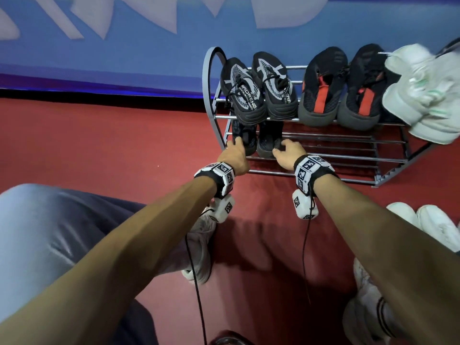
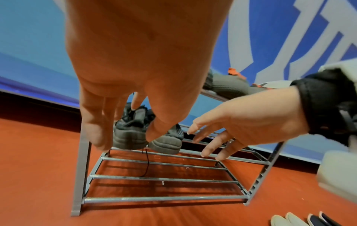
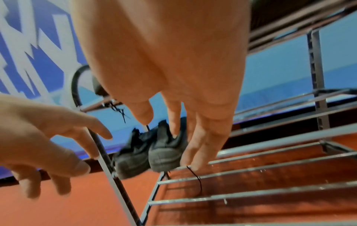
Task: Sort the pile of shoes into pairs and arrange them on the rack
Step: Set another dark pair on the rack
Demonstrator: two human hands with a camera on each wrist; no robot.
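Observation:
A dark grey pair of sneakers stands side by side at the left end of the rack's middle shelf (image 1: pixel 323 159), heels towards me: the left shoe (image 1: pixel 246 140) and the right shoe (image 1: pixel 268 143). My left hand (image 1: pixel 235 148) hovers at the left shoe's heel (image 2: pixel 129 137) with its fingers straight. My right hand (image 1: pixel 286 149) reaches the right shoe's heel (image 3: pixel 164 156), fingers extended and spread, one fingertip at the collar. Neither hand grips anything. A loose black lace (image 3: pixel 197 178) dangles through the bars.
The top shelf holds a black-and-white pair (image 1: pixel 258 90), a black-and-red pair (image 1: pixel 341 90) and a white pair (image 1: pixel 423 95). White shoes (image 1: pixel 433 225) lie on the red floor at the right, another (image 1: pixel 201 245) under my left arm. My knee (image 1: pixel 37 232) is at the left.

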